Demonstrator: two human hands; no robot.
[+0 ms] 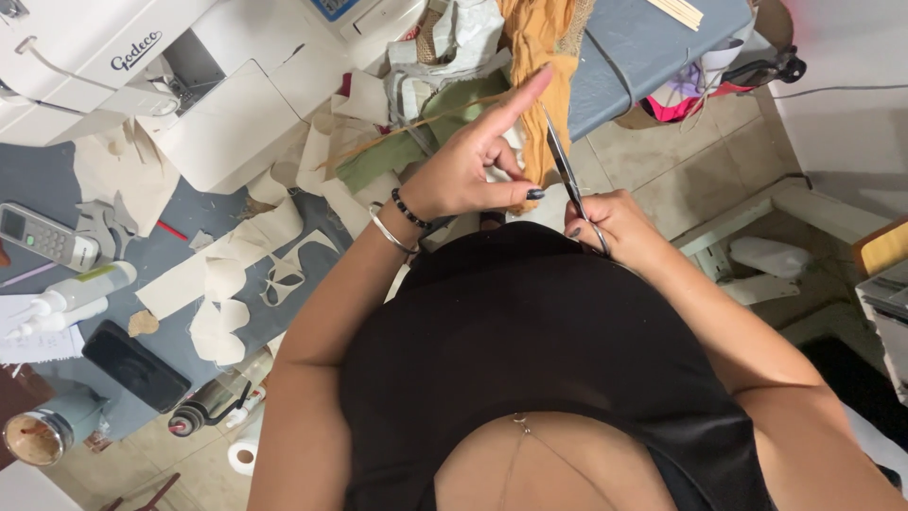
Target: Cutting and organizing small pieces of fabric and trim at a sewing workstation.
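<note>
My left hand (468,170) pinches a small pale piece of cloth (512,144) next to a hanging strip of mustard-orange fabric (539,66), with the index finger stretched out. A bead bracelet and a metal bangle sit on that wrist. My right hand (610,225) grips the handles of metal scissors (565,166). Their blades point up toward the orange fabric, just right of my left fingers. Both hands are held close in front of my black top.
A white sewing machine (142,76) stands at the back left on a grey table (653,38). Cream fabric scraps (227,284), green cloth (397,147), a black phone (135,366), a grey handset (43,237) and a spray bottle (71,293) lie about. Tiled floor (681,161) at right.
</note>
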